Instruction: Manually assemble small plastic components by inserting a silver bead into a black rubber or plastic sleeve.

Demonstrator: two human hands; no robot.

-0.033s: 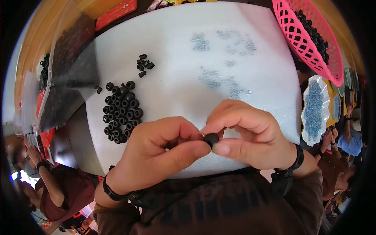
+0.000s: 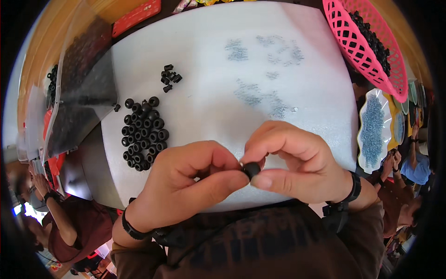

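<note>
Close to my body, over the near edge of the white table (image 2: 204,111), both hands meet around one small round black cord-lock shell (image 2: 251,170). My left hand (image 2: 197,174) pinches it from the left between thumb and forefinger. My right hand (image 2: 292,160) grips its other side with thumb and fingertips. Whether a smaller part sits inside the shell is hidden by the fingers. Left of my hands lies a cluster of hollow black shells (image 2: 145,132), many with openings facing up. Beyond it is a little group of black plungers (image 2: 170,78).
Tiny silvery pieces resembling springs (image 2: 251,93) lie scattered at the far right. A pink basket (image 2: 395,60) of black parts and a wavy-edged white dish (image 2: 364,139) of silvery pieces stand right. A clear plastic bin (image 2: 88,88) borders the left. Other people (image 2: 83,218) sit both sides.
The black shell has shifted very slightly downward between my fingertips. Both hands keep nearly the same pinch.
</note>
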